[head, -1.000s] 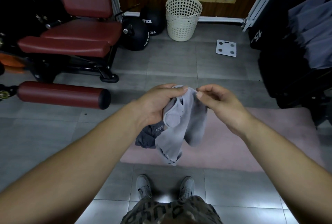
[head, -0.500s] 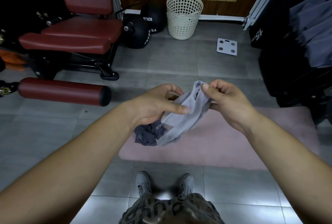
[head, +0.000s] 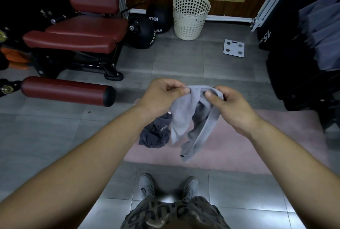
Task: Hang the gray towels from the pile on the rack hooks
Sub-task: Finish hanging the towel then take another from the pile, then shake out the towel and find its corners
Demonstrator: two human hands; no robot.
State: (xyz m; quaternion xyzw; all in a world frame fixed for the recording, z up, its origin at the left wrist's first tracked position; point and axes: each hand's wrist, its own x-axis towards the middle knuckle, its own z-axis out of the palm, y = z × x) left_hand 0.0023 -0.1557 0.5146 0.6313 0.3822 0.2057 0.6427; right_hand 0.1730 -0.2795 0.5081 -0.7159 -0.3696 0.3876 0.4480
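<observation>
The gray towel (head: 181, 118) is held in the air at the centre of the frame, above the near left part of a pink mat (head: 257, 142). Its top edge runs left to right between the two hands. From there the cloth hangs down in two loose folds, so its long axis runs top to bottom and leans a little toward the lower right. The lower end, with a small dark tag, points at the person's gray shoes (head: 147, 184).

The left hand (head: 161, 96) pinches the top edge at its left end, thumb pressed against the curled forefinger. The right hand (head: 230, 105) pinches the right end of that edge the same way, its other fingers curled behind the fabric. The hands sit close together but do not touch.

Below the left wrist, a crumpled dark gray pile (head: 156, 135) lies on the mat's left edge, just behind the hanging towel.

A cream perforated basket (head: 189, 24) stands upright at the top centre against the wooden wall; what lies inside it cannot be made out. Two black medicine balls (head: 145, 33) sit just to its left, beside a red padded bench (head: 82, 32). A white scale (head: 234, 48) lies flat on the gray tiles to its right. At the right edge, hung gray towels (head: 320, 32) drape over a dark rack (head: 294, 81).
</observation>
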